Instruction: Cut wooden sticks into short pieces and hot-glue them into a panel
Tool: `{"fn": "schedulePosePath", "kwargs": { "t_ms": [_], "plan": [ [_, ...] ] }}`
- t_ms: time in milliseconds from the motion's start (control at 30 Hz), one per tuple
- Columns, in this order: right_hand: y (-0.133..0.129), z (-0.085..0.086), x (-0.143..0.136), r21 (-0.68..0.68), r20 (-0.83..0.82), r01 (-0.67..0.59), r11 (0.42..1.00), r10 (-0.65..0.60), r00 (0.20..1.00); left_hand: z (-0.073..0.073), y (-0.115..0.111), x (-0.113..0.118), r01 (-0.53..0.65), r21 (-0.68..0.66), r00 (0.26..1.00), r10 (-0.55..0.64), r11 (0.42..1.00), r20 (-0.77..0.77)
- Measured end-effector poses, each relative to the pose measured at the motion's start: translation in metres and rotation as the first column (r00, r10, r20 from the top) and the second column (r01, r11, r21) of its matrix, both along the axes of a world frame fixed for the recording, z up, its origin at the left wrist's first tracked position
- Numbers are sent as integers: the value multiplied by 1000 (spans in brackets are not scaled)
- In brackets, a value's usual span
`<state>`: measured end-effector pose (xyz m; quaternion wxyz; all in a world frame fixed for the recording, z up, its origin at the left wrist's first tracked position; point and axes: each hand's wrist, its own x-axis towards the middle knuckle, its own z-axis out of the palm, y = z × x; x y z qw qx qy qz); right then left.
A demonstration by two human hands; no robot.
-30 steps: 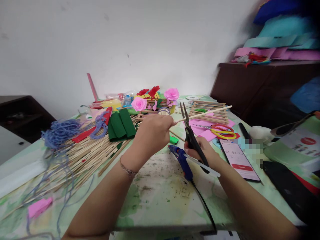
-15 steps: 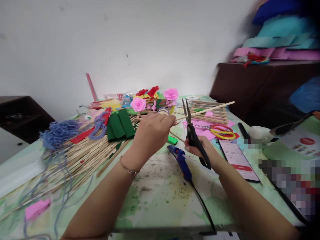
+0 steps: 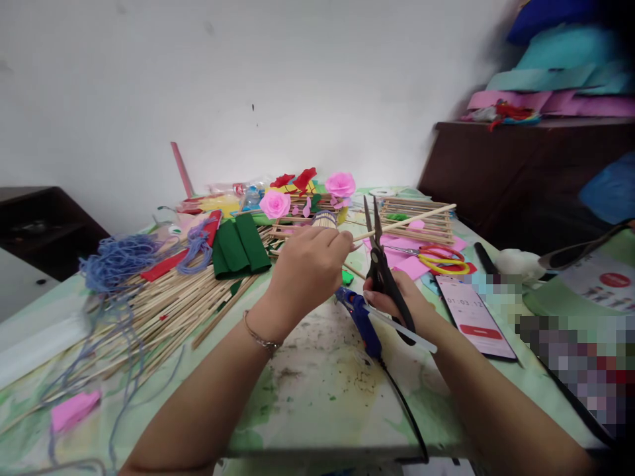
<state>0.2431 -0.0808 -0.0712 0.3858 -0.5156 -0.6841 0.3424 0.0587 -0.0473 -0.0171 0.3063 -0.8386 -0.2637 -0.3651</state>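
Observation:
My left hand (image 3: 312, 261) is closed on a thin wooden stick (image 3: 417, 219), which points out to the right and slightly up. In my right hand (image 3: 397, 294) is a pair of black scissors (image 3: 383, 274), blades upward and parted, with the stick passing across them. Whether the stick lies between the blades or only against them I cannot tell. Below my hands a blue glue gun (image 3: 364, 327) lies on the table, a clear glue stick (image 3: 407, 332) jutting from its back. A green object (image 3: 348, 277) is partly hidden behind my left hand.
Many loose wooden sticks (image 3: 163, 324) and purple yarn (image 3: 119, 261) spread over the left side, beside folded green paper (image 3: 241, 248). Pink paper flowers (image 3: 275, 204) stand at the back. On the right lie a stick frame (image 3: 421, 221), red-and-yellow scissors (image 3: 444, 259) and a phone (image 3: 476, 317).
My left hand has shifted slightly right, and the stick's far end has drawn back a little to the left. The scissor blades now stand a bit wider apart around the stick's crossing point.

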Motion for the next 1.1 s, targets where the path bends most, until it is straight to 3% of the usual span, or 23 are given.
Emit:
{"fn": "schedulePosePath", "kwargs": {
  "t_ms": [167,433,700,1100],
  "plan": [
    [0,0,1,-64,-25,10,998,-12,1000,-3,-1,3,-2,-19,1000,2,1000,5],
    [2,2,2,-43,-62,-28,999,25,998,-2,2,0,36,-89,999,-34,995,27],
    [2,1,1,-64,-39,-6,998,4,999,-2,3,2,-25,-154,999,20,988,-36],
    [1,0,1,-68,-37,13,998,-15,999,-4,2,4,6,-281,994,24,960,103]
  ]
}}
